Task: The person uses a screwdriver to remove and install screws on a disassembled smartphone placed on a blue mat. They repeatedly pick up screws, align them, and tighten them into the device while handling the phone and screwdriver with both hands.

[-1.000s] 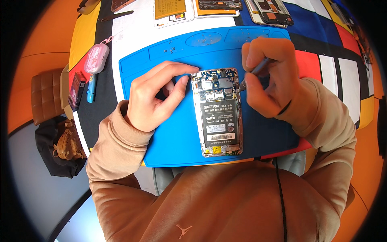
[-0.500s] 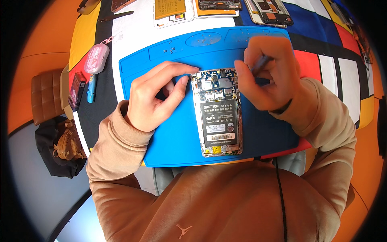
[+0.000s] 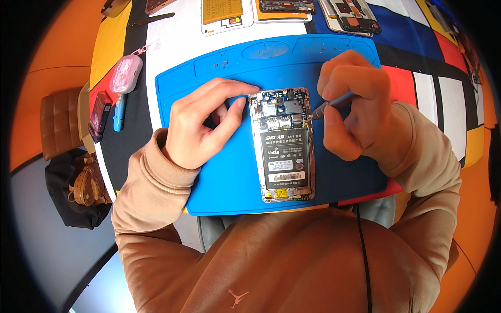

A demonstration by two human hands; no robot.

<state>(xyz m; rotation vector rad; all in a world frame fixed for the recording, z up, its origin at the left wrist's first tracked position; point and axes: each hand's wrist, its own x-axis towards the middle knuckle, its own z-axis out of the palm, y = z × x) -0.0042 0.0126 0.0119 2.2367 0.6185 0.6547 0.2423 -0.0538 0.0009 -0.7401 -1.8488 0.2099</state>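
Note:
An opened smartphone (image 3: 286, 151) lies face down with its circuit board (image 3: 282, 107) bare at the far end and a black battery (image 3: 284, 156) below it. My left hand (image 3: 209, 115) holds the phone's far left corner, index fingertip on the corner and thumb close by the left edge. In my right hand (image 3: 360, 107) a slim grey screwdriver (image 3: 319, 111) is gripped between thumb and fingers. Its tip reaches the right side of the circuit board, just above the battery; the exact contact point is too small to make out.
Under the phone is a blue work mat (image 3: 219, 193), with several tiny screws (image 3: 222, 63) in its far compartments. Other opened phones (image 3: 352, 18) stand along the far side. At the left lie a pink case (image 3: 126, 74), a blue pen-like item (image 3: 119, 113) and a dark box (image 3: 99, 116).
My right hand has turned and come down and slightly right, bringing the screwdriver's tip to the board's right side. My left hand stays at the corner, nearly still.

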